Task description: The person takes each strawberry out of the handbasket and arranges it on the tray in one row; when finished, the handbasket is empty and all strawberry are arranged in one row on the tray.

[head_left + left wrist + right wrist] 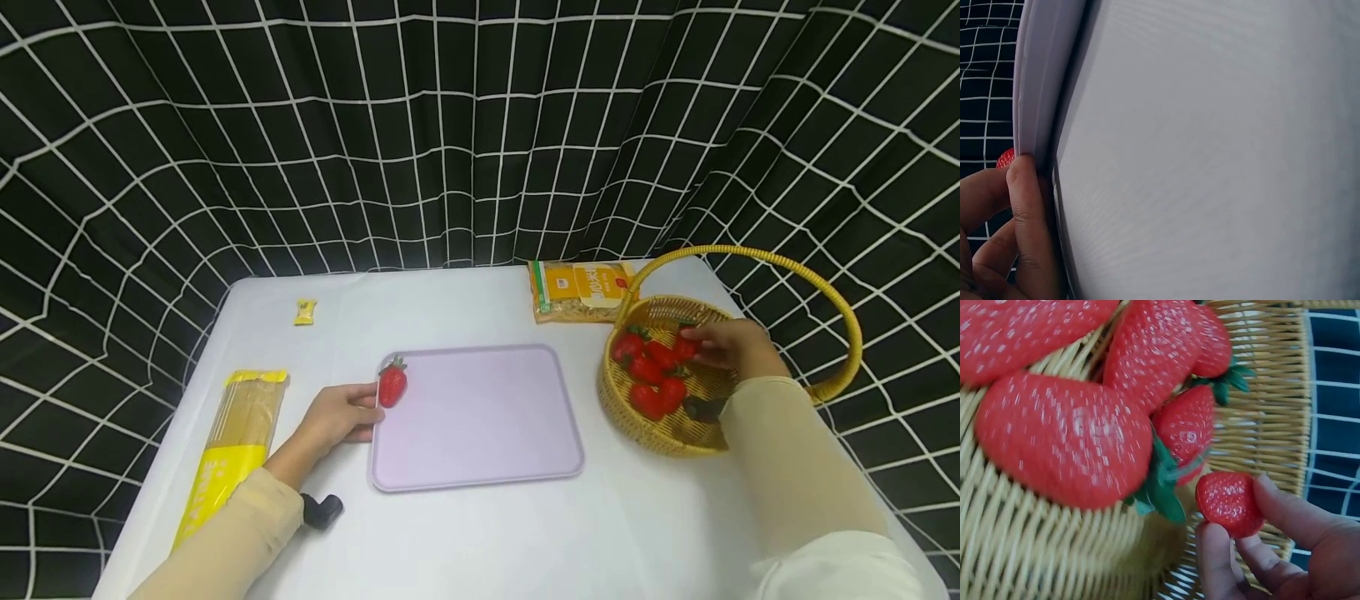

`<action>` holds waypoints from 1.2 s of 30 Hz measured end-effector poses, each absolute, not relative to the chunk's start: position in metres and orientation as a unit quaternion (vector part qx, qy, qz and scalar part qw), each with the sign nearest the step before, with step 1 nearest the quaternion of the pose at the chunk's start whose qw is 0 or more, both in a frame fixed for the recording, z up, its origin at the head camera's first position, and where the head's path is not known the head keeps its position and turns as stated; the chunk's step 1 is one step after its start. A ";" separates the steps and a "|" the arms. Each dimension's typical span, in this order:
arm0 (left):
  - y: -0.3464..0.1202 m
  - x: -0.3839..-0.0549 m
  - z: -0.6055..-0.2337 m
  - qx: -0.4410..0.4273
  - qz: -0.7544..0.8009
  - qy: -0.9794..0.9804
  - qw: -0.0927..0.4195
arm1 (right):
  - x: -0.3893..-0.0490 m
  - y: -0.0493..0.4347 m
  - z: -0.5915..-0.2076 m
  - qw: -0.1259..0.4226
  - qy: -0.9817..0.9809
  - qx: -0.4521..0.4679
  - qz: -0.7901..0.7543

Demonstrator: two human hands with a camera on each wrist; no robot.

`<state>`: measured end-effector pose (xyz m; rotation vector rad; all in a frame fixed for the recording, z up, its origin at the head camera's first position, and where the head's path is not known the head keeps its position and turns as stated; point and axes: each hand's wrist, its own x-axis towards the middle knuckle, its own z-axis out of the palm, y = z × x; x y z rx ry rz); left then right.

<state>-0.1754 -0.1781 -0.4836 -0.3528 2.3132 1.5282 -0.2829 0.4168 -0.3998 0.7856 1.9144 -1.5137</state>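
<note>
My right hand (726,343) is inside the yellow wicker basket (611,392), at its far right part. Thumb and fingers pinch a red strawberry (1230,503), held beside several other strawberries (1066,440) with green leaves in the right wrist view. My left hand (341,415) grips the left rim of a pale lilac tray (480,425), which lies on the table. On the tray's far left corner sits a single strawberry (392,383), just beyond the left fingertips. Only a bit of that strawberry shows past the rim in the left wrist view.
The basket's tall handle (840,312) arches up to the right. Behind the basket lies an orange food packet (581,292). A yellow noodle packet (236,442) is at the left, and a small yellow wrapped piece (305,312) at the back left. A black-and-white grid curtain (450,125) surrounds the table.
</note>
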 end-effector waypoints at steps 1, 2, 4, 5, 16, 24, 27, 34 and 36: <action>-0.178 -0.176 -0.483 -0.124 0.538 0.816 0.171 | -0.282 0.417 -0.396 0.283 0.719 0.287 -0.566; -0.179 -0.176 -0.483 -0.125 0.538 0.816 0.170 | -0.280 0.417 -0.393 0.279 0.722 0.280 -0.567; -0.180 -0.176 -0.483 -0.126 0.536 0.817 0.170 | -0.274 0.414 -0.389 0.276 0.733 0.254 -0.568; -0.180 -0.176 -0.483 -0.128 0.535 0.818 0.169 | -0.271 0.411 -0.387 0.274 0.738 0.239 -0.569; -0.185 -0.172 -0.484 -0.133 0.542 0.813 0.165 | -0.213 0.335 -0.355 0.236 0.858 0.057 -0.453; -0.189 -0.172 -0.484 -0.133 0.546 0.811 0.163 | -0.212 0.209 -0.377 0.259 0.840 0.006 -0.476; -0.188 -0.173 -0.486 -0.137 0.540 0.814 0.164 | -0.219 0.152 -0.405 0.258 0.843 0.014 -0.471; -0.180 -0.174 -0.485 -0.145 0.534 0.816 0.166 | -0.233 0.067 -0.442 0.227 0.870 0.015 -0.437; -0.179 -0.175 -0.484 -0.142 0.533 0.818 0.164 | -0.235 0.054 -0.445 0.214 0.876 0.021 -0.431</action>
